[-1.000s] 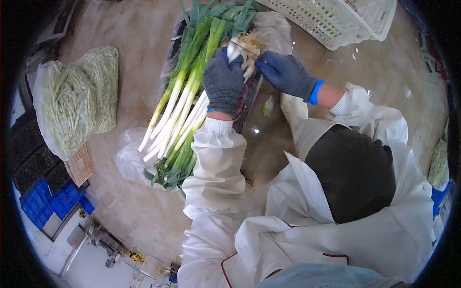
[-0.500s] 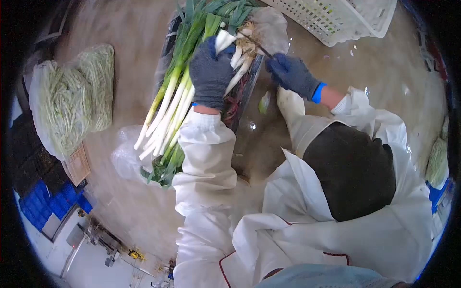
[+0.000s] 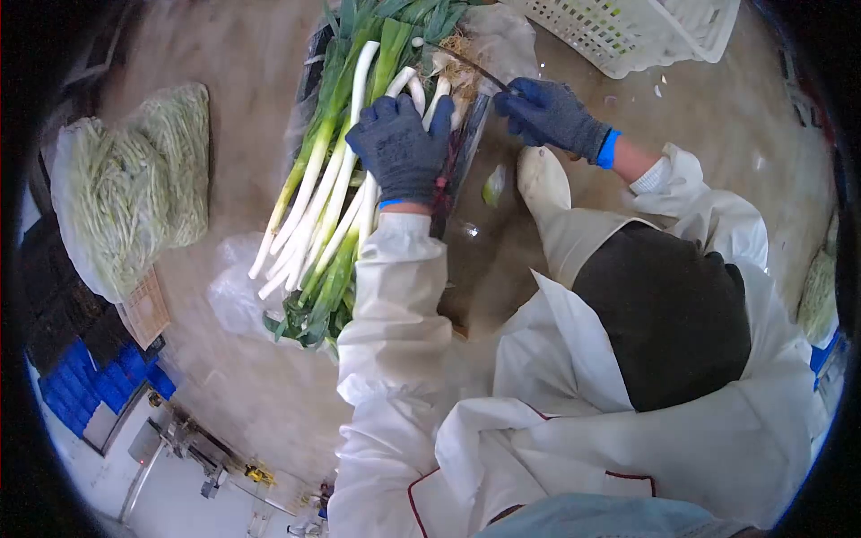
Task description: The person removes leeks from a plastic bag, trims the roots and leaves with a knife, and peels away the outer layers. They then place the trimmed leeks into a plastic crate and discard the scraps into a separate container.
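Note:
In the head view, my left hand (image 3: 404, 148), in a dark blue-grey knit glove, lies over a pile of leeks (image 3: 327, 188). Its thumb is apart from the fingers, with white stalks showing around them; the undersides of the fingers are hidden. My right hand (image 3: 554, 118), gloved alike, is closed around a knife (image 3: 475, 65) whose thin dark blade points up and left toward a clump of leek roots (image 3: 459, 67). Green leaves spread at the far end of the pile, and more leaves hang at its near end beside my left sleeve.
A white perforated crate (image 3: 619, 40) stands at the upper right. Clear bags of pale green vegetables (image 3: 134, 184) lie at the left. Crumpled clear plastic (image 3: 235, 282) sits beside the leeks. A leaf scrap (image 3: 493, 186) is on the wet floor near my white boot (image 3: 543, 179).
The white stalk end my left hand held up is now out of its grasp. That hand has moved slightly down and right, and its fingers have spread. My right hand keeps the knife.

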### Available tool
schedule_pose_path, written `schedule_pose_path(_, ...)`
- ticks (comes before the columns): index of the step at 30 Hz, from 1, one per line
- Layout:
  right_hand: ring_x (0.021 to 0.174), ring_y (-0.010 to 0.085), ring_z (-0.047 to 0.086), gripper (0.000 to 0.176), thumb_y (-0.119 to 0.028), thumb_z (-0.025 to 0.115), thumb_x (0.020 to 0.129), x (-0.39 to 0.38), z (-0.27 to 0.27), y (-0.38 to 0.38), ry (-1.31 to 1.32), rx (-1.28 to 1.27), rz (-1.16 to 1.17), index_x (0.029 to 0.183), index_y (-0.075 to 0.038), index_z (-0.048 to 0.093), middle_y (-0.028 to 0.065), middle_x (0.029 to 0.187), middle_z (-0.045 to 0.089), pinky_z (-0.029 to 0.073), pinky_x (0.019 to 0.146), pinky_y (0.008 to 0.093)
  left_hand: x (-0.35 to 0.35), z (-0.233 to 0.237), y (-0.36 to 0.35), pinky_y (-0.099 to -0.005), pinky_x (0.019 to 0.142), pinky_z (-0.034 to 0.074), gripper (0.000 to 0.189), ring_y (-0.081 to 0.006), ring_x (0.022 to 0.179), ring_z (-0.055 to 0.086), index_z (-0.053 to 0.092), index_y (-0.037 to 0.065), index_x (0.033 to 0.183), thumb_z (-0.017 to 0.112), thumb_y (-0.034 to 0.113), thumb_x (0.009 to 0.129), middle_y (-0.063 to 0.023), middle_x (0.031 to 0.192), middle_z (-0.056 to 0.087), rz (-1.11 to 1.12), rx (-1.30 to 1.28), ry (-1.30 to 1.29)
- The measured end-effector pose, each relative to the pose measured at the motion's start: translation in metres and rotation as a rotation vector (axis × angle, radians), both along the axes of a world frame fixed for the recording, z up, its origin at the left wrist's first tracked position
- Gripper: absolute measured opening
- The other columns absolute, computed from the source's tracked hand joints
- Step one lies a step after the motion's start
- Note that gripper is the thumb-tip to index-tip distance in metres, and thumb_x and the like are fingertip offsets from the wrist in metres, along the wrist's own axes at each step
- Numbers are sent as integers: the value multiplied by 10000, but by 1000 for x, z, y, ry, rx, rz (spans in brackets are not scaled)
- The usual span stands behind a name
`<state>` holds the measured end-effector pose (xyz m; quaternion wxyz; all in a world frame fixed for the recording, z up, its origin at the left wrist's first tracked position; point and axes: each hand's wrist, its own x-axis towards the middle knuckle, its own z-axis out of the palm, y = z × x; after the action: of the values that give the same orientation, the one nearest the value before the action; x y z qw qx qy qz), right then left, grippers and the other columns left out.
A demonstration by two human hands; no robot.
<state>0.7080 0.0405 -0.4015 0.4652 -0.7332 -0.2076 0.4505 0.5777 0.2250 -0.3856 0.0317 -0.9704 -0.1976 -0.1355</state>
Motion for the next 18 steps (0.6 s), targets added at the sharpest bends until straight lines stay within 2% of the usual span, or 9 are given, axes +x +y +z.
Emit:
schedule_pose_path(1,561,112,615,357,-404,574,956,2,1,-1,1,0,-1,980,-58,657,63,685,662,508,558,290,4,-1,-5,-465,761,371,524,-304,892,560,670,63,956,629,554,779,-115,910,586,88,-34,73)
schedule_pose_path(4,563,109,615,360,-408,576,953,4,-1,-6,-20,-10,40,988,-58,653,61,693,664,511,559,289,16,-17,-5,-479,822,370,574,-307,970,542,668,59,1010,640,572,757,-126,982,572,142,-3,98)
schedule_pose_path(5,561,111,616,362,-408,575,954,3,2,-6,-29,-15,37,986,-56,652,62,693,663,512,558,290,18,-14,-5,-494,871,361,588,-311,1053,507,662,53,1058,657,545,737,-129,1060,550,162,-94,198)
schedule_pose_path(10,573,107,620,370,-415,578,947,3,14,-9,-69,-10,91,975,-51,643,62,707,661,515,573,286,17,6,-4,-526,868,367,568,-341,1073,483,669,51,1049,679,490,690,-143,1069,536,194,-197,210)
schedule_pose_path(13,622,135,636,269,-314,556,972,6,16,-18,-84,26,197,1041,-70,647,78,784,670,510,571,271,17,17,-3,-543,855,373,578,-362,1063,475,670,42,1028,687,477,648,-159,1059,528,207,-241,201)
schedule_pose_path(16,700,270,667,233,-285,563,949,10,-2,-30,-740,151,389,1032,-85,648,133,842,672,523,616,342,12,16,0,-544,839,376,578,-362,1054,475,670,35,1017,688,480,649,-160,1059,527,189,-186,167)
schedule_pose_path(17,730,300,657,223,-275,564,940,10,-1,-29,-760,117,387,1028,-87,644,144,860,666,520,631,371,14,15,0,-527,817,402,605,-379,1015,526,702,82,965,737,565,602,-163,1042,572,192,-105,131)
schedule_pose_path(18,760,330,647,213,-265,565,930,8,2,-29,-779,83,384,1024,-90,640,155,878,660,517,647,399,13,15,0,-529,827,395,587,-374,1027,512,693,66,968,721,536,618,-163,1053,558,194,-142,144)
